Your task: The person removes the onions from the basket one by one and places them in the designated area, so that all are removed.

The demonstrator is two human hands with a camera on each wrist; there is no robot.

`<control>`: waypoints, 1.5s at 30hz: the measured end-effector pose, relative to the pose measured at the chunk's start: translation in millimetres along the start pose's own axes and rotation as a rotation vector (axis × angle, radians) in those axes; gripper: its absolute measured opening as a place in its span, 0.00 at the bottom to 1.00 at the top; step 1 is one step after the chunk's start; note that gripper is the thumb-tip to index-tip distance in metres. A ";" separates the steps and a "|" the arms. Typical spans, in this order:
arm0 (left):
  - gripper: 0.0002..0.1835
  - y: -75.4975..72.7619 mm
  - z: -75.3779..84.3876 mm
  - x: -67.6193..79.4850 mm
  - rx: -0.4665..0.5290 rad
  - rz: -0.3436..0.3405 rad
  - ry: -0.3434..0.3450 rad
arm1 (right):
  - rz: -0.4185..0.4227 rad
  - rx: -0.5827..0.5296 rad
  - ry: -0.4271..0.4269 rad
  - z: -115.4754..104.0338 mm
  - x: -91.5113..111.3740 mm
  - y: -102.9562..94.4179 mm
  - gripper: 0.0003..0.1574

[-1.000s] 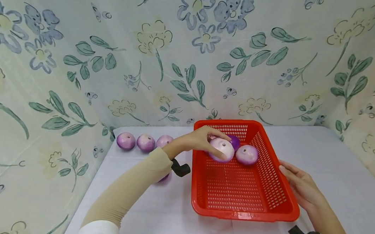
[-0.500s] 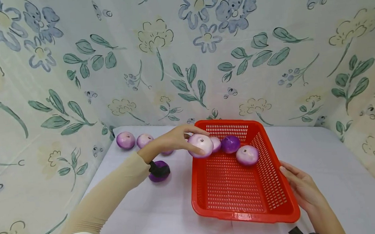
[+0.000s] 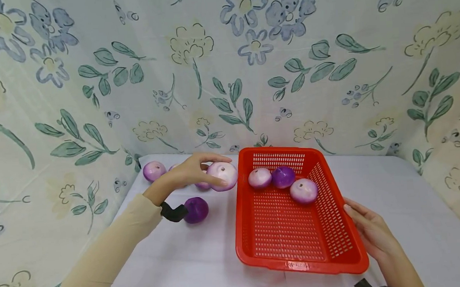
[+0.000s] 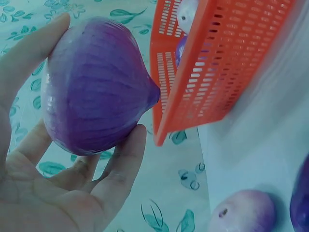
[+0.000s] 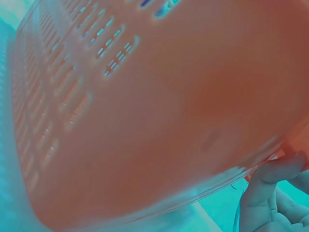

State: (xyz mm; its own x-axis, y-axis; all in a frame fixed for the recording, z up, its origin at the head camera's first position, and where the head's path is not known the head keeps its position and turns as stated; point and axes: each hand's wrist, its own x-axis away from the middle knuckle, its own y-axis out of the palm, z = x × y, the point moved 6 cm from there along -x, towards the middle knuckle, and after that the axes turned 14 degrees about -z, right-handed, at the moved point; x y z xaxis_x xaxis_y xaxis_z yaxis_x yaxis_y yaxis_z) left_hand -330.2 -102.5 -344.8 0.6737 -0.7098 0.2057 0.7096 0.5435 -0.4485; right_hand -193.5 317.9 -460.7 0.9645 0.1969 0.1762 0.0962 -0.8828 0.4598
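I see the left hand (image 3: 194, 170), fingers clamped round an onion (image 3: 224, 175), has swung from over the red basket (image 3: 299, 266) to just left of it, leaving three other onions (image 3: 304, 191) inside while the right hand (image 3: 371, 229) grips its rim.

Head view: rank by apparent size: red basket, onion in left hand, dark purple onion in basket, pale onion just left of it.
1. Red basket
2. Held onion
3. Dark purple onion and pale onion look alike; not ranked
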 end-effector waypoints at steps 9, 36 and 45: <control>0.36 -23.0 -19.0 26.2 -0.026 0.073 0.049 | 0.004 -0.009 -0.004 -0.9 1.3 -1.1 0.15; 0.37 -47.2 -113.2 87.7 -0.055 0.175 -0.031 | 0.045 -0.022 0.047 2.9 1.6 -3.1 0.13; 0.36 -46.2 -136.8 94.9 -0.101 0.175 -0.019 | 0.046 -0.006 0.052 2.4 1.9 -0.1 0.12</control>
State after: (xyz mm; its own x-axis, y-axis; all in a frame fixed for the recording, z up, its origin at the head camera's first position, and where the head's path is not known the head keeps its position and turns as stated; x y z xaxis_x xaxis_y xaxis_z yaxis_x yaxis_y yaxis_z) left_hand -327.3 -256.3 -423.5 0.7894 -0.5994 0.1324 0.5575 0.6097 -0.5635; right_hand -191.1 317.3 -462.5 0.9538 0.1780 0.2422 0.0502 -0.8889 0.4554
